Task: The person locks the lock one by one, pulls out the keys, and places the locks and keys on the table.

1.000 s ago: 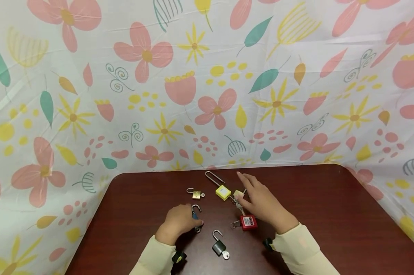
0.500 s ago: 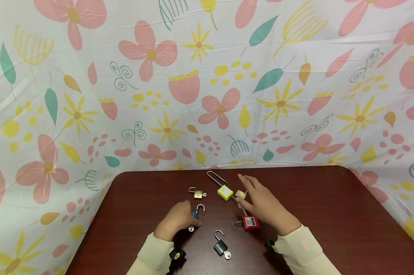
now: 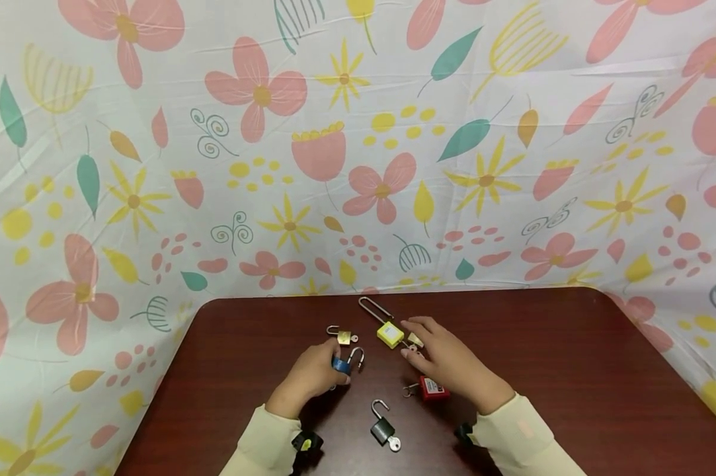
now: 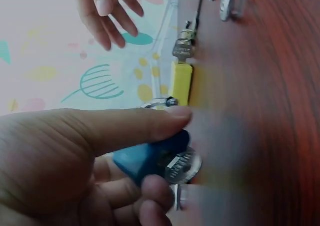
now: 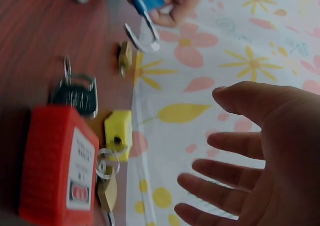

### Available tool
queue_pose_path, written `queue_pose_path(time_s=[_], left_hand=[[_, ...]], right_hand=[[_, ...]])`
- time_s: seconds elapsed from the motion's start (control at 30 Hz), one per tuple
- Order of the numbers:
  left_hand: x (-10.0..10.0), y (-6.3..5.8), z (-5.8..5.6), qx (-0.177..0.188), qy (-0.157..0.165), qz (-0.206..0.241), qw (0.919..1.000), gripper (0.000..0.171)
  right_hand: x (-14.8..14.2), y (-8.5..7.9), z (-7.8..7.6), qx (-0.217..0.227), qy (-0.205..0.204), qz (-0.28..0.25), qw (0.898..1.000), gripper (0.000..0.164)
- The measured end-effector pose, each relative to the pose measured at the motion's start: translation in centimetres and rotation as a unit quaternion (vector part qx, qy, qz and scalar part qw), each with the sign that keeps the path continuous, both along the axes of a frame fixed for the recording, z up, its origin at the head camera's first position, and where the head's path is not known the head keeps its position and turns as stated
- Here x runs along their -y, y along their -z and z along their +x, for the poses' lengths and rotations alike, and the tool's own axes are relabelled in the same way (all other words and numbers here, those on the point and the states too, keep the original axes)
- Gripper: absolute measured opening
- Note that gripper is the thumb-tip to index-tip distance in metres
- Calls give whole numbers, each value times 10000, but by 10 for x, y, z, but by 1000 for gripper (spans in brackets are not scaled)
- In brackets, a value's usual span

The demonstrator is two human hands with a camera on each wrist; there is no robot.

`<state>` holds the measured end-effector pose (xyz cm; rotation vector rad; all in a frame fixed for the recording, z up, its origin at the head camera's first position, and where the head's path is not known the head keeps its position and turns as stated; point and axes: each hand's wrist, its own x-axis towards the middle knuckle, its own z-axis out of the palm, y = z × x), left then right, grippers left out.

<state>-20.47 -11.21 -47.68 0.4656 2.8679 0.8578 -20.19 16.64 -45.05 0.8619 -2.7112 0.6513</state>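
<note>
My left hand [image 3: 310, 375] grips a blue padlock [image 3: 341, 365] between thumb and fingers, its unlocked shackle pointing right and away. A silver key [image 4: 184, 167] sticks out of its bottom in the left wrist view. The padlock looks raised off the table. My right hand [image 3: 453, 354] hovers with spread, relaxed fingers and holds nothing, as the right wrist view shows. Near it lie a red padlock [image 3: 434, 389], partly covered by the hand in the head view, and a small brass padlock [image 3: 415, 340] with keys. A yellow long-shackle padlock [image 3: 390, 334] lies between the hands.
Another small brass padlock [image 3: 344, 338] with a key lies just beyond my left hand. Closer to me rests a black padlock [image 3: 383, 431], shackle unlocked, key inserted. All are on a dark red-brown table [image 3: 578, 383], with a flowered cloth [image 3: 358, 132] hanging behind it.
My left hand has turned the blue padlock, and its shackle has swung rightward and looks higher. My right hand has shifted slightly, its fingertips now left over the small brass padlock.
</note>
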Motion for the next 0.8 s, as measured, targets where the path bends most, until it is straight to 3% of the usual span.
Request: queue_pose_path(time_s=[0.3,0.6,0.8], left_hand=[[-12,-12,5,-227,6,580,9981,37],[-27,-24,14,-101,275,1296,9911,35],[-35,-22,18,4,373,1544,9873,33]], right_hand=[[14,0,8,212,-215,-62,9995,36],[22,1,12,350,-437,-402,9976,39],[24,1,12,438,-325,-407,9977,43]])
